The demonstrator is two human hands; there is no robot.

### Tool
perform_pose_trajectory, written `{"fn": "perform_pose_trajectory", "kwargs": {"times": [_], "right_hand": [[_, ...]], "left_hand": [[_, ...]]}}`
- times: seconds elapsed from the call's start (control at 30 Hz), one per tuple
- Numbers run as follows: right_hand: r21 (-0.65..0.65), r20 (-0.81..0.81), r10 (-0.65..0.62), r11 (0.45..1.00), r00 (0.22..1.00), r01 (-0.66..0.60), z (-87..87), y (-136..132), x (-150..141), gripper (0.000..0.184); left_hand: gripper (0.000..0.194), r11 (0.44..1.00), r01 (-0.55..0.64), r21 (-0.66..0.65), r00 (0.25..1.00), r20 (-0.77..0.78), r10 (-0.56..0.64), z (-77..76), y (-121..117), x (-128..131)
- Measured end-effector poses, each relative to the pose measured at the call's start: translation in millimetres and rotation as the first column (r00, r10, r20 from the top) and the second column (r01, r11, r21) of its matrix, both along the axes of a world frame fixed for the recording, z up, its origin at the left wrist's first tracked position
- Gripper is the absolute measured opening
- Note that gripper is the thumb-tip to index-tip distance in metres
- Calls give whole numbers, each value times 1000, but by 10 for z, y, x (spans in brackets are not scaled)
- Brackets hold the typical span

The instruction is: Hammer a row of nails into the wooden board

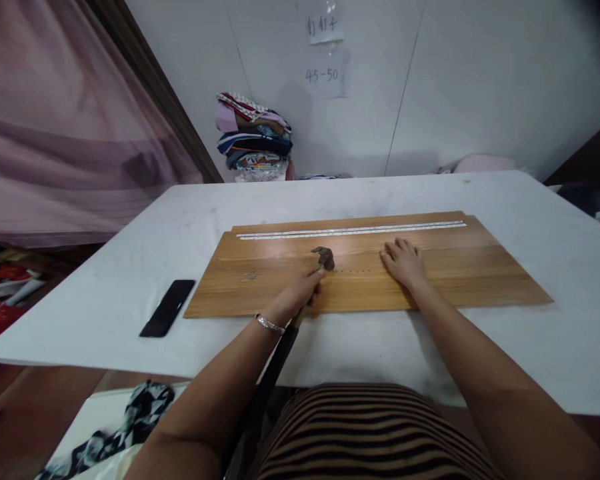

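Note:
My left hand (303, 293) is wrapped round the handle of a claw hammer (325, 257), close below its rusty head. The hammer head is at the middle of a wooden board (280, 257), at the left end of a row of small dark nails or holes (353, 271). Whether the head touches the board I cannot tell. My right hand (404, 261) lies on the board to the right of that row, fingers spread and holding nothing. Several loose nails (249, 277) lie on the board's left part.
A white tape-like strip (353, 231) runs along the board's far side. Left of the board, a black phone (167, 308) lies on the white table (115, 280). Folded cloths (255, 137) are stacked against the wall behind. A pink curtain (80, 100) hangs at the left.

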State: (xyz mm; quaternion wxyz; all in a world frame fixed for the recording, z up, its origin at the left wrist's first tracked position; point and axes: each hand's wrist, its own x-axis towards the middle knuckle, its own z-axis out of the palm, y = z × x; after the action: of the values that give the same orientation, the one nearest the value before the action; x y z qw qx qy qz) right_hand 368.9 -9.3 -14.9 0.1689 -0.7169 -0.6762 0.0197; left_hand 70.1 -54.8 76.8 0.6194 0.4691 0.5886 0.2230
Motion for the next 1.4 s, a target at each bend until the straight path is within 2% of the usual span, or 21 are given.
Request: {"fn": "perform_pose_trajectory", "kwargs": {"times": [0.47, 0.77, 1.4], "right_hand": [[2, 30, -10, 1000, 999, 10, -11, -7, -1, 44], [17, 16, -2, 1000, 1000, 1, -40, 11, 16, 44], [-5, 12, -7, 1000, 1000, 8, 18, -12, -12, 45]], "left_hand": [[30, 1000, -7, -3, 1000, 1, 7, 24, -2, 10], [36, 1000, 5, 9, 1000, 23, -6, -27, 8, -2], [34, 1000, -4, 3, 1000, 15, 4, 12, -7, 19]]}}
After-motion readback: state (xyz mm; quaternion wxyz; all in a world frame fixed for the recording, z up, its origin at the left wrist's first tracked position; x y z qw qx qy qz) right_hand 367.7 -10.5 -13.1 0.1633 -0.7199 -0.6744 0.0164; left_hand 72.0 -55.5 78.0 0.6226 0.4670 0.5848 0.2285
